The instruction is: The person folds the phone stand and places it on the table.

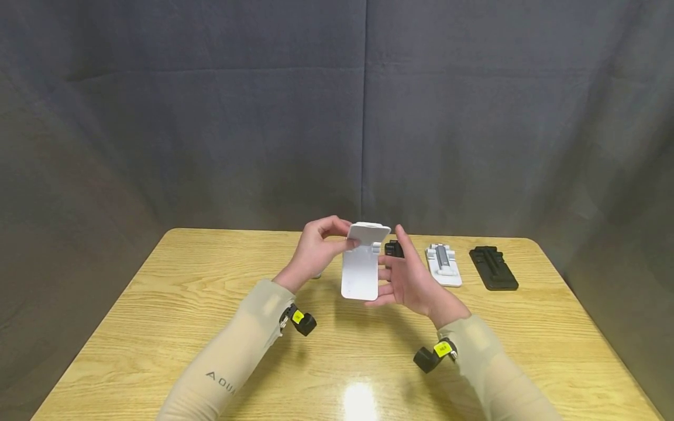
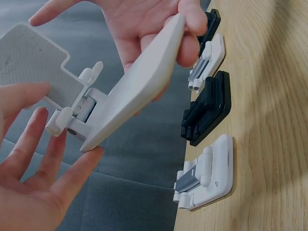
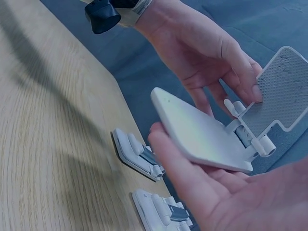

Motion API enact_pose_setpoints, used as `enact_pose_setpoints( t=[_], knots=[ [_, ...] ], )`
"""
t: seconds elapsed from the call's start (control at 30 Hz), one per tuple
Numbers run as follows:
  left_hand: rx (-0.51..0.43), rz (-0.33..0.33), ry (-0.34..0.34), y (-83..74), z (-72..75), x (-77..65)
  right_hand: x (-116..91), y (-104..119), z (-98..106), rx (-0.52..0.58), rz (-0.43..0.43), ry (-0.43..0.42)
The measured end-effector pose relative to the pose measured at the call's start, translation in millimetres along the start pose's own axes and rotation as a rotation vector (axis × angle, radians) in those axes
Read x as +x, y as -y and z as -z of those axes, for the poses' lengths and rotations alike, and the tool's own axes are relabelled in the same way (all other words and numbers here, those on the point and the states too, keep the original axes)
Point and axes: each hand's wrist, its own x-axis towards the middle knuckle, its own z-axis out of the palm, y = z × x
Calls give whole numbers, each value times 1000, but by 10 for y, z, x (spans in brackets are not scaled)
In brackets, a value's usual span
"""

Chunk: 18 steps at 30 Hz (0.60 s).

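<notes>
A white folding phone stand (image 1: 360, 275) is held in the air over the table, its base plate and tilted upper plate (image 3: 284, 91) unfolded at a hinge (image 2: 85, 107). My left hand (image 1: 318, 248) pinches the upper plate, thumb on its textured face and fingers behind. My right hand (image 1: 413, 283) lies along the base plate, its fingers touching the underside and edge, its thumb raised apart from the stand. In the left wrist view, the right hand's fingertips (image 2: 189, 48) show at the base's far edge.
Folded phone stands lie on the wooden table (image 1: 210, 280): a white one (image 1: 443, 266) and a black one (image 1: 494, 268) to the right, and another black one (image 1: 394, 248) partly hidden behind my right hand. In the left wrist view a white stand (image 2: 207, 173) lies nearest. Grey cloth (image 1: 263, 146) hangs behind.
</notes>
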Motion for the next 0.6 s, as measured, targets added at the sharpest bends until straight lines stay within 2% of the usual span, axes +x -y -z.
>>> enact_pose_setpoints(
  t=[0.27,0.43,0.6],
  knots=[
    [31,29,31,2,-26,-9,-8,3,-15,-43,-36,-29],
    [21,17,11,35,-28,-20,-5,2,7,-50,-33,1],
    [52,15,-12,46,-39,-31,-2,-8,20,-42,-14,15]
  ],
)
